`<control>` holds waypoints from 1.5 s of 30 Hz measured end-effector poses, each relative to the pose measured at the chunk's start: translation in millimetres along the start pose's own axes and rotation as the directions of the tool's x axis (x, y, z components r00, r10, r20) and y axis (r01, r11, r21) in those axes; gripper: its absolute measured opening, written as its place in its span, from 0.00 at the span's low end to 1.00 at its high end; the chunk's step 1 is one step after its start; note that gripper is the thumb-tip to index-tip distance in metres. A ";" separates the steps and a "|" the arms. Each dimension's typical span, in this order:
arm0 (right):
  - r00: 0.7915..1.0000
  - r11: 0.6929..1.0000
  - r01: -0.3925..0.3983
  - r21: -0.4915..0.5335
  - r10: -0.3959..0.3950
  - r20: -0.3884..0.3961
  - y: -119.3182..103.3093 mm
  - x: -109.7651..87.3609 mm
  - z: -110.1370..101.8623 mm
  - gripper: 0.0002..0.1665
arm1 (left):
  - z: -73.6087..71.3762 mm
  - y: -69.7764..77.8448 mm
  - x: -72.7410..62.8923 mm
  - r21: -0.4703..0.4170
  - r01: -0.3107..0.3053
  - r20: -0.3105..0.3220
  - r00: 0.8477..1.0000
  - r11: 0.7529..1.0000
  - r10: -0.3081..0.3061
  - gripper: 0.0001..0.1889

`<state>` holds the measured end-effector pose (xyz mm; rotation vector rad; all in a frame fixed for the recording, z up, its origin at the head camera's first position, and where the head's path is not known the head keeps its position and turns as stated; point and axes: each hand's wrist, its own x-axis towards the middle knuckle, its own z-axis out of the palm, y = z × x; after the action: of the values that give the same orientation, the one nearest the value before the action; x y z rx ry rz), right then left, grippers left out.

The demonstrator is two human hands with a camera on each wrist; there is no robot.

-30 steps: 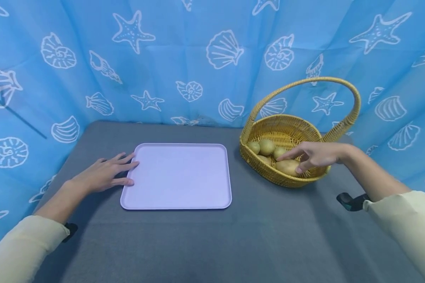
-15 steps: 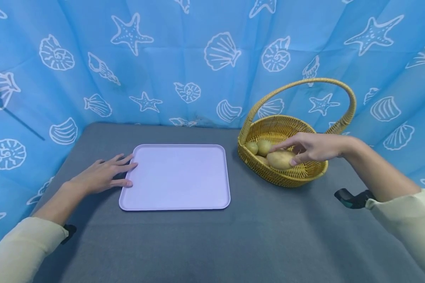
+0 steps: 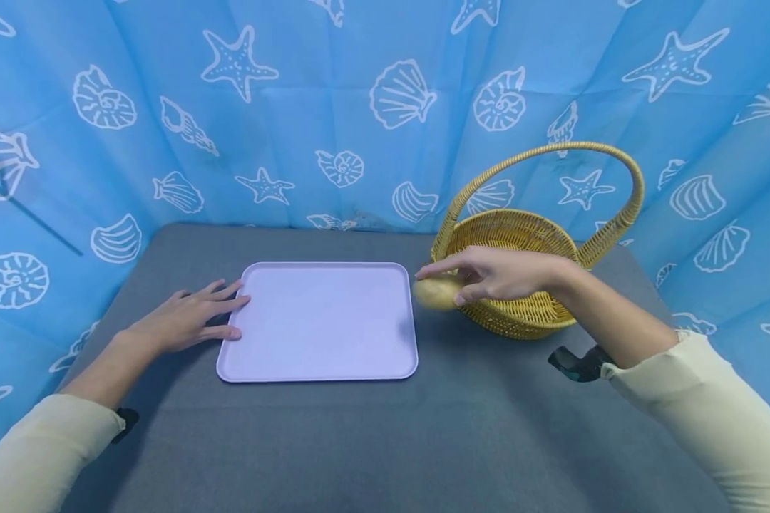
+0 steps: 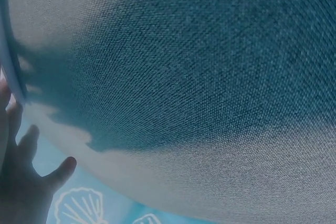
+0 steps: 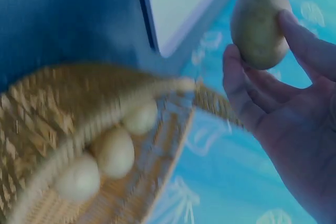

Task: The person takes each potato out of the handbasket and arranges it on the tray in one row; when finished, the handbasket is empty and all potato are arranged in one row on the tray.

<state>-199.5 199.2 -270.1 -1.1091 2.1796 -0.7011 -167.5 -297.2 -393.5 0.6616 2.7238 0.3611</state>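
My right hand [image 3: 507,274] pinches a potato [image 3: 433,292] between thumb and fingers, held in the gap between the wicker basket [image 3: 516,329] and the lilac tray [image 3: 321,320]. The right wrist view shows this potato [image 5: 258,27] as a smooth yellow-brown oval, gripped near its lower end. Straight, spread fingers of my left hand [image 3: 189,317] rest on the tray's left edge; that hand is at the lower left of the left wrist view. Three more pale, rounded potatoes [image 5: 115,152] lie inside the basket, hidden behind my right hand in the head view.
The basket's tall arched handle [image 3: 545,148] rises at the back right. A grey cloth [image 3: 334,442] covers the table. Behind and beside it hangs a blue curtain [image 3: 282,128] with white shells and starfish.
My right hand has lifted the potato out of the basket and carried it left to near the tray's right edge. My left hand has stayed on the tray.
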 end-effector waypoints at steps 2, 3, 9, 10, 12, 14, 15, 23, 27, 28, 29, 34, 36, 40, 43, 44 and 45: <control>1.000 1.000 0.030 -0.005 -0.030 0.000 -2.1 13.3 10.2 0.36 | 0.2 -0.1 0.4 0.007 0.003 -0.003 1.000 1.000 -0.003 0.44; 0.999 0.999 0.053 -0.001 -0.053 0.004 -3.0 20.4 15.6 0.36 | 0.3 -0.1 0.6 0.011 0.005 -0.005 1.000 1.000 -0.005 0.44; 0.989 0.990 0.140 0.024 -0.141 0.045 -13.0 63.2 45.3 0.35 | 1.8 -1.1 1.2 0.031 0.016 -0.014 1.000 0.999 -0.015 0.44; 0.987 0.989 0.150 0.017 -0.150 0.049 -15.3 69.9 49.7 0.35 | 2.0 -1.2 1.1 0.031 0.015 -0.016 1.000 0.999 -0.015 0.44; 0.986 0.987 0.163 -0.004 -0.162 0.048 -19.7 82.6 58.5 0.34 | 2.0 -1.1 0.6 0.033 0.011 -0.020 1.000 0.999 -0.010 0.44; 0.984 0.984 0.176 -0.024 -0.175 0.036 -23.5 94.6 67.8 0.35 | 1.7 -0.9 -0.1 0.037 0.004 -0.024 1.000 0.999 -0.004 0.44; 0.984 0.984 0.177 -0.029 -0.176 0.027 -25.2 100.5 72.6 0.35 | 1.5 -0.9 -0.4 0.037 0.000 -0.026 1.000 0.999 0.001 0.44; 0.977 0.977 0.211 0.037 -0.211 -0.004 -35.4 142.9 109.0 0.35 | 1.7 -2.1 -0.7 0.065 -0.015 -0.032 0.999 0.998 0.017 0.42; 0.970 0.967 0.242 0.081 -0.245 0.016 -41.1 159.7 123.4 0.36 | 3.0 -2.9 -0.5 0.082 -0.026 -0.035 0.999 0.996 0.029 0.41; 0.967 0.965 0.251 0.082 -0.253 0.016 -42.5 163.6 126.7 0.36 | 3.3 -3.0 -0.4 0.085 -0.028 -0.036 0.999 0.996 0.032 0.41; 0.966 0.963 0.257 0.080 -0.259 0.016 -43.8 167.3 129.9 0.36 | 3.6 -2.8 -0.3 0.086 -0.031 -0.038 0.999 0.996 0.034 0.41; 0.965 0.964 0.261 0.060 -0.262 0.019 -50.9 184.7 142.8 0.36 | 4.7 -3.7 -0.4 0.096 -0.045 -0.044 0.998 0.994 0.049 0.40; 0.967 0.966 0.254 0.049 -0.255 0.020 -53.7 190.0 146.0 0.36 | 4.9 -4.7 -0.7 0.104 -0.048 -0.045 0.998 0.993 0.053 0.39; 0.969 0.968 0.247 0.041 -0.248 0.021 -58.1 197.5 149.4 0.36 | 5.0 -7.0 -1.5 0.124 -0.057 -0.052 0.997 0.991 0.064 0.39; 0.970 0.969 0.242 0.058 -0.243 0.016 -58.4 201.3 151.2 0.37 | 5.7 -7.9 -1.3 0.131 -0.072 -0.059 0.995 0.989 0.080 0.38; 0.971 0.969 0.238 0.066 -0.240 0.014 -57.9 202.3 151.8 0.37 | 6.2 -8.1 -1.1 0.131 -0.076 -0.061 0.995 0.988 0.085 0.38; 0.972 0.970 0.233 0.071 -0.235 0.012 -57.1 203.4 152.4 0.37 | 6.8 -8.3 -0.8 0.129 -0.080 -0.062 0.994 0.988 0.088 0.38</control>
<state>-160.0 -28.8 -389.7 -1.3444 2.0103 -0.8569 -167.6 -303.6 -402.1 0.8145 2.8069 0.2353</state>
